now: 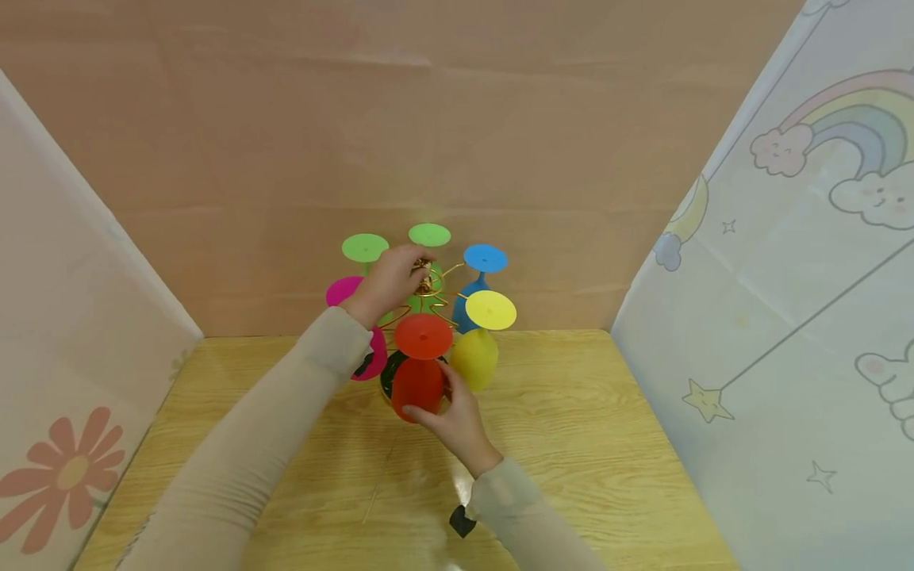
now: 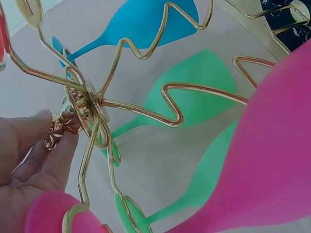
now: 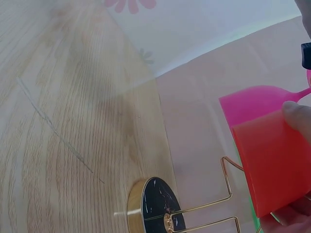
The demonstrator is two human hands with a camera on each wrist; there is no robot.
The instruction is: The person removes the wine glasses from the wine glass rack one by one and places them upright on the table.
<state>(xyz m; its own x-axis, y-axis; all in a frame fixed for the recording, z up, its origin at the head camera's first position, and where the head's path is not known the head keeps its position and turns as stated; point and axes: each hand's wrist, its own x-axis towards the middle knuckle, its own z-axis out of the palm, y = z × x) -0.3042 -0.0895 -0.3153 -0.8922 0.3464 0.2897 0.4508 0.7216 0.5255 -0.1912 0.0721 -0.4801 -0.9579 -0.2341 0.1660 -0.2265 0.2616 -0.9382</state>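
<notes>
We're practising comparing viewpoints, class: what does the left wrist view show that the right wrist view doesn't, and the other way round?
Only the left wrist view shows the left hand pinching a shiny gold piece, plus a blue glass.

Only the right wrist view shows the right hand gripping the bowl of a red glass, plus a flower print on the wall.

Both share a pink glass, the bent gold wire and a dark-topped base.

Small booth with cartoon-printed walls
</notes>
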